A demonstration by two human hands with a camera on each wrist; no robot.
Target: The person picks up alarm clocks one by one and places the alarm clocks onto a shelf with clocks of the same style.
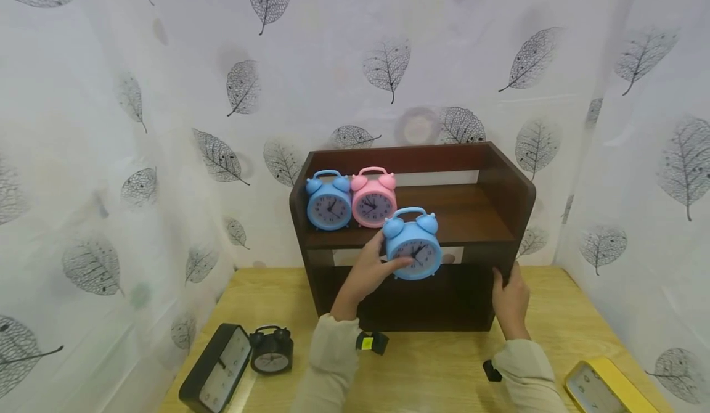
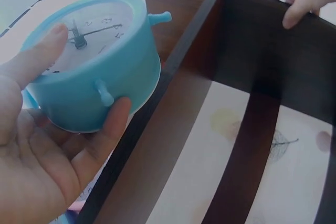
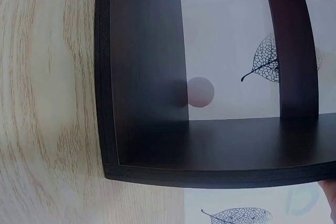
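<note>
A light blue twin-bell alarm clock [image 1: 412, 249] is pinched in my left hand [image 1: 363, 277], the thumb over its dial and the fingers behind its body. It is held in front of the dark brown desktop shelf [image 1: 455, 212], near the upper board's front edge. On that board, at the left, stand another blue alarm clock [image 1: 330, 206] and a pink alarm clock [image 1: 374, 204] side by side. My right hand [image 1: 511, 302] grips the front edge of the shelf's right side panel, with its thumb inside, as the left wrist view shows.
At the left of the wooden table [image 1: 421, 370] are a black rectangular clock [image 1: 219, 367] and a small black twin-bell clock [image 1: 272, 352]. A yellow rectangular clock [image 1: 607, 385] lies at the front right. Leaf-patterned sheeting [image 1: 333, 61] surrounds the table.
</note>
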